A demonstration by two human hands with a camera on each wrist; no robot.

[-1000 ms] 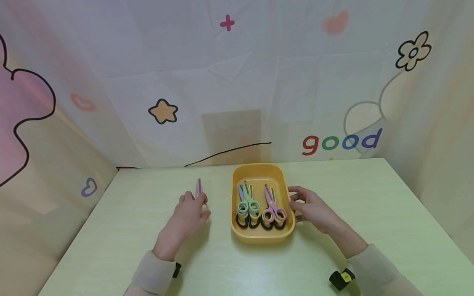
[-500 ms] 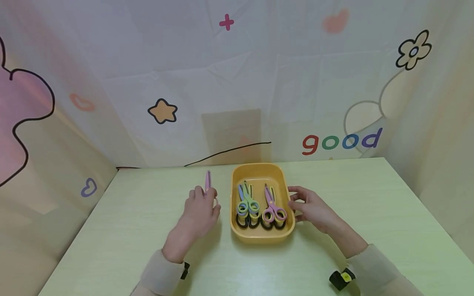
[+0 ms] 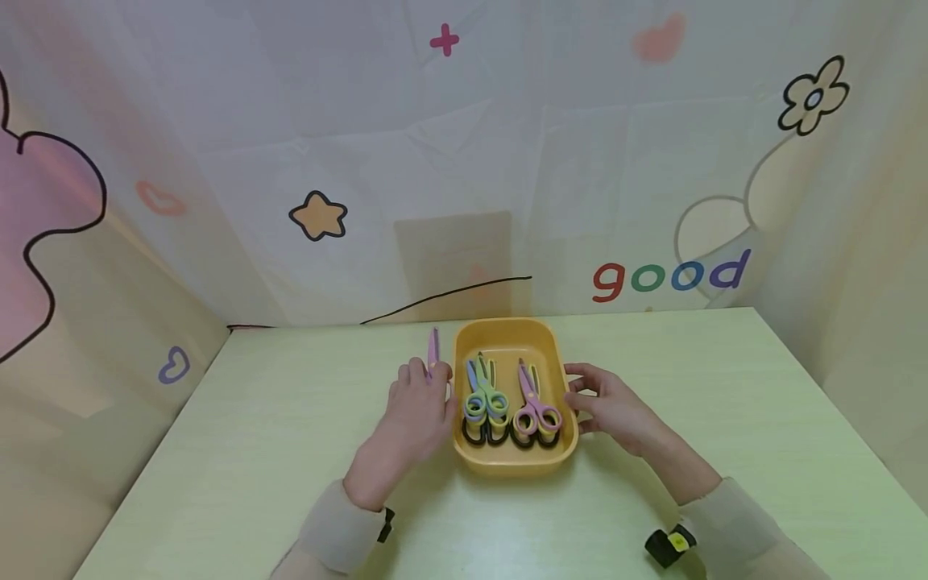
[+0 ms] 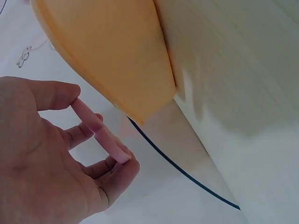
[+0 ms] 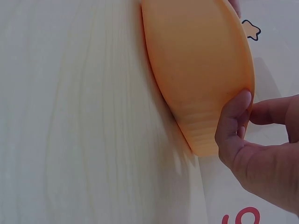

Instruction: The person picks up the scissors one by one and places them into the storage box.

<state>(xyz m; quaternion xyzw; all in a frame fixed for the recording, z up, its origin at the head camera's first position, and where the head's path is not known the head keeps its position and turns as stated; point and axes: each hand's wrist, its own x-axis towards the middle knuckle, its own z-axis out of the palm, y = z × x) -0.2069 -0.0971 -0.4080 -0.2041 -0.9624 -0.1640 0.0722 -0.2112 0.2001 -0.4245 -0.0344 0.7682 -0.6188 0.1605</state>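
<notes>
Pink-purple scissors [image 3: 433, 348] point away from me, their handle loops pinched between the thumb and fingers of my left hand [image 3: 416, 412]. In the left wrist view the pink handle [image 4: 111, 143] shows edge-on between the fingertips, beside the tray's outer wall. An orange-yellow plastic tray [image 3: 513, 466] sits just right of that hand. My right hand [image 3: 616, 412] grips the tray's right rim, fingers against its outer side. Inside, green scissors [image 3: 482, 395] overlap blue ones [image 3: 471, 375] on the left. Another pink pair [image 3: 532, 403] lies on the right.
Under the scissors in the tray, black handle loops [image 3: 474, 437] and yellow ones show at the near end. The pale wooden table [image 3: 217, 451] extends to both sides. Behind stands a printed curtain [image 3: 348, 121] meeting the table's back edge.
My left hand has moved right with the pink scissors, from well left of the tray to its left rim. My right hand and the tray have stayed in place.
</notes>
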